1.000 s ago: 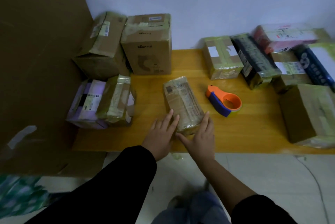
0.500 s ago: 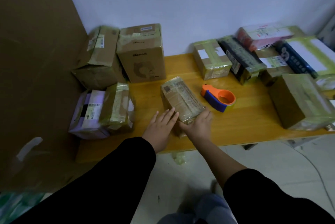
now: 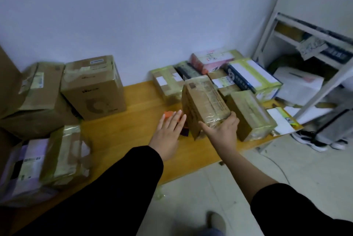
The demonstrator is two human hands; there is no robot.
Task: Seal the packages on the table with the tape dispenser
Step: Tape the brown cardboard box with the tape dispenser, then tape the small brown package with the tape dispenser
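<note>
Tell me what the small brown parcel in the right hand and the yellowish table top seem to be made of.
The small brown parcel looks like cardboard wrapped in clear glossy tape: matt brown faces, shiny wrinkled film at the end held by the right hand. The yellowish table top looks like varnished wood or a wood-look laminate: long grain lines and a soft sheen; which one cannot be told.

Dim indoor view with a cool, bluish cast and no visible light source. The wall (image 3: 152, 16) is evenly lit, darkening toward the upper corners. Shadows are soft and weak; the black sleeves (image 3: 107, 197) lose all detail. Motion blur smears the shelf (image 3: 305, 31) at right and the parcels at lower left (image 3: 47, 159). Pale glare shows on the taped package (image 3: 206, 102) held up in the centre. Wide-angle distortion bends lines near the frame edges, and the printed labels are illegible.
</note>
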